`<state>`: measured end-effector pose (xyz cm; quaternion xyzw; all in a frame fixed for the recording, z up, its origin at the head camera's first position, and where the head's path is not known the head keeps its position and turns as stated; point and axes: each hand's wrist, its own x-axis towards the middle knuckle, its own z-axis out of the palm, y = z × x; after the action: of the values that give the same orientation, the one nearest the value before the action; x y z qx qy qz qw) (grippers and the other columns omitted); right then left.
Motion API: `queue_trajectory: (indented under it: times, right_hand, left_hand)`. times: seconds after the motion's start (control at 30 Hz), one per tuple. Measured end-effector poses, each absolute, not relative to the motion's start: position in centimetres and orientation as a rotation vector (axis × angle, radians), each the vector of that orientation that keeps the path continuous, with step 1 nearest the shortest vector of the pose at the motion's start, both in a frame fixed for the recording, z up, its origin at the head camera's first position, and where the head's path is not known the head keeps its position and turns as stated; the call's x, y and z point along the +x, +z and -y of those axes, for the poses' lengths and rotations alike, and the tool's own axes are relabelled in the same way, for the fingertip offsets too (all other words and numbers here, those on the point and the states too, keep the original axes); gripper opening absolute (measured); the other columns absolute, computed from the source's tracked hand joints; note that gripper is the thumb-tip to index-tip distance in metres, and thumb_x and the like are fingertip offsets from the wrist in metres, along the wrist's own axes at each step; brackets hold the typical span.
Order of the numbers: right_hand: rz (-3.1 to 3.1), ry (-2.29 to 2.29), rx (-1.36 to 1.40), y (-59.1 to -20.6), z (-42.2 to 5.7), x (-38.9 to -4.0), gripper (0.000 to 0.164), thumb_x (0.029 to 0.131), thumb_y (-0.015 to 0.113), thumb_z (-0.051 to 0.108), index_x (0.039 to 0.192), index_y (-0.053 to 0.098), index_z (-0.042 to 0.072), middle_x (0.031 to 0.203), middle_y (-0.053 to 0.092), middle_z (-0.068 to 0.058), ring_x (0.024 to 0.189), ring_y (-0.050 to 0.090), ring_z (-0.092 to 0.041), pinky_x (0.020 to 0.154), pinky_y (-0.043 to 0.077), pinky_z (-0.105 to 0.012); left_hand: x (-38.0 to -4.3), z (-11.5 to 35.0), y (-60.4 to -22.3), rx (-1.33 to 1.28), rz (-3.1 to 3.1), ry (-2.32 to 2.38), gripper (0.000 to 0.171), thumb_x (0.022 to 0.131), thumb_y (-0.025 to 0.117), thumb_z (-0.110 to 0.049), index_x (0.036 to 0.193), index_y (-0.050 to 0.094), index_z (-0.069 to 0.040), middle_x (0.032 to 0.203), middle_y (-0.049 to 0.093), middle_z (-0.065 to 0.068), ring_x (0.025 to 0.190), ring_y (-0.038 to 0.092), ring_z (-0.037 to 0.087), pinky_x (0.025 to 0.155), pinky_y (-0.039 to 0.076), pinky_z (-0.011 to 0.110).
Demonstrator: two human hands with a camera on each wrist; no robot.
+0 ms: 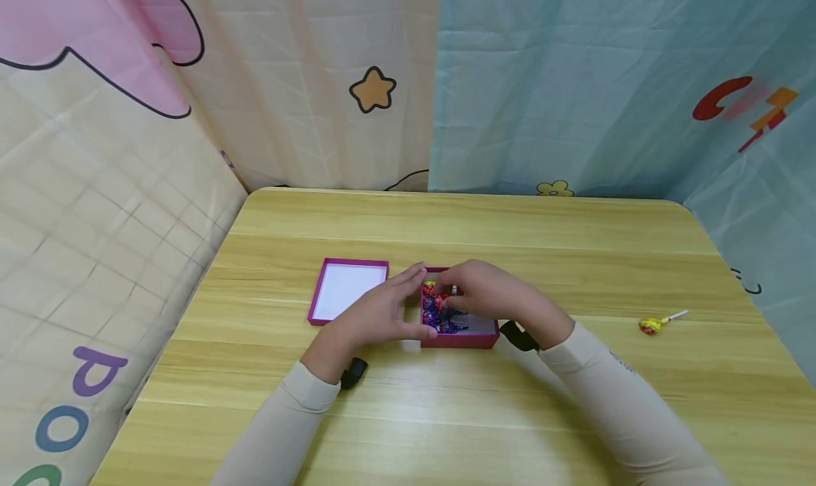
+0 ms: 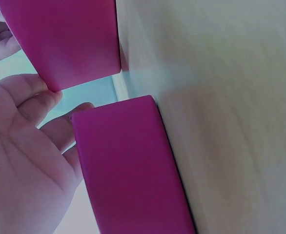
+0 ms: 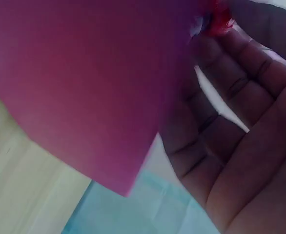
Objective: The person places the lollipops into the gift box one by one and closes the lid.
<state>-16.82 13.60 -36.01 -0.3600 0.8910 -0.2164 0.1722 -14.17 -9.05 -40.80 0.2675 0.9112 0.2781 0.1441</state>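
A magenta box (image 1: pixel 460 341) stands uncovered on the table, with purple-wrapped candies (image 1: pixel 436 323) along its left side. My left hand (image 1: pixel 382 312) spans that side, fingers extended toward the far corner and thumb at the near one. In the left wrist view its fingertips touch the box (image 2: pixel 79 44). Over the box, my right hand (image 1: pixel 487 287) reaches down and pinches a red-wrapped candy (image 1: pixel 440 300). That red wrapper (image 3: pixel 222 22) shows between thumb and fingers in the right wrist view; whether it has a stick is unclear. Part of the box's inside is hidden by this hand.
Left of the box lies its magenta lid (image 1: pixel 349 291), white inside facing up, close to my left hand. A lollipop (image 1: pixel 652 325) in a yellow and red wrapper lies on the wooden table (image 1: pixel 446 415) at the right. Patterned curtains (image 1: pixel 542 82) hang behind the table.
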Motion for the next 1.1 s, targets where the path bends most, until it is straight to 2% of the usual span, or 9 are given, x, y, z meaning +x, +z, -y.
queue_trajectory:
  times: [0.23,0.5,0.73,1.1]
  right_hand:
    - [-2.567,-0.558,-1.017,-37.1,-13.0,-16.5,0.004,0.094,0.071,0.017,0.097,0.071,0.015,0.084,0.063,0.009,0.073,0.055,-0.011,0.072,0.050,-0.028]
    - [-2.573,-0.522,-1.064,-37.9,-12.8,-16.7,0.007,0.093,0.073,0.021,0.095,0.069,0.016,0.080,0.061,0.010,0.071,0.054,-0.010,0.070,0.050,-0.026]
    - [-2.590,-0.492,-1.079,-37.9,-12.7,-16.7,0.007,0.093,0.072,0.021,0.094,0.068,0.016,0.078,0.059,0.010,0.071,0.054,-0.010,0.069,0.049,-0.027]
    - [-2.615,-0.447,-1.158,-38.3,-12.7,-16.8,0.008,0.093,0.073,0.022,0.094,0.068,0.016,0.079,0.060,0.011,0.070,0.053,-0.009,0.068,0.049,-0.026]
  left_hand:
    - [-14.2,9.2,-40.8,0.777,-2.622,0.810,0.111,0.075,0.068,-0.075,0.159,0.022,-0.018,0.166,0.013,-0.008,0.149,0.017,0.015,0.117,0.026,0.041]
    - [-14.1,9.2,-40.9,0.757,-2.615,0.815,0.110,0.076,0.070,-0.073,0.159,0.021,-0.020,0.165,0.011,-0.013,0.149,0.017,0.014,0.117,0.025,0.041]
    - [-14.2,9.2,-41.0,0.775,-2.613,0.830,0.111,0.075,0.067,-0.075,0.159,0.022,-0.019,0.166,0.013,-0.008,0.149,0.018,0.016,0.117,0.026,0.043]
    - [-14.3,9.2,-41.0,0.786,-2.616,0.832,0.112,0.075,0.067,-0.076,0.159,0.022,-0.018,0.166,0.014,-0.007,0.149,0.019,0.015,0.117,0.026,0.042]
